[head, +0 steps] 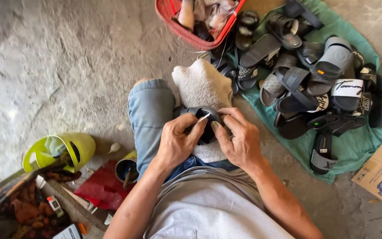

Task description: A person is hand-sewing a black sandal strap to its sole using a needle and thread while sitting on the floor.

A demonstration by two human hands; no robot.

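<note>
Both hands (208, 137) grip black sandal (204, 121), needle (203, 117) seemingly between.

The person is wearing a light grey shirt (213, 208) of a finely textured knit, with short sleeves that are leaving both forearms bare. Below it they are wearing blue denim trousers (149, 115), faded pale over the knee and darker near the waist. The left hand (175, 141) and the right hand (239, 139) are showing no gloves, rings or watch. The hands are looking lined and veined, with short nails. The face is staying out of view.
</note>
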